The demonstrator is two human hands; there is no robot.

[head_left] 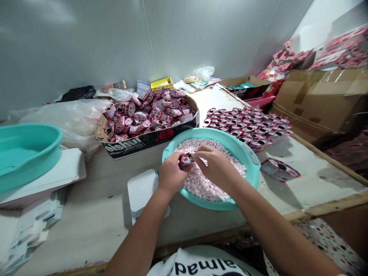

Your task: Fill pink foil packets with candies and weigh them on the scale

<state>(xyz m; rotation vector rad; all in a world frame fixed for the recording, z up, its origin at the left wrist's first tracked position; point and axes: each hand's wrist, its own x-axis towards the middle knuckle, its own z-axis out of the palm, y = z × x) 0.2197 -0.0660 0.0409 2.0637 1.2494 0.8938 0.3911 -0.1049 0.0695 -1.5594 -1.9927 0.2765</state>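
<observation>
My left hand is wrapped round a small red printed carton with an oval end and a dark opening. Beside that opening, the fingers of my right hand are pinched together; what lies in them, if anything, is hidden. Both hands are over a turquoise basin filled with small pale pink and white pellets, which look like candies. Just right of the basin stands one more carton, its round dark hole facing up.
A cardboard tray heaped with cartons sits behind the basin. Rows of standing cartons fill the right side. A white flat device, perhaps a scale, lies left of the basin. Another turquoise basin rests far left; a large cardboard box stands right.
</observation>
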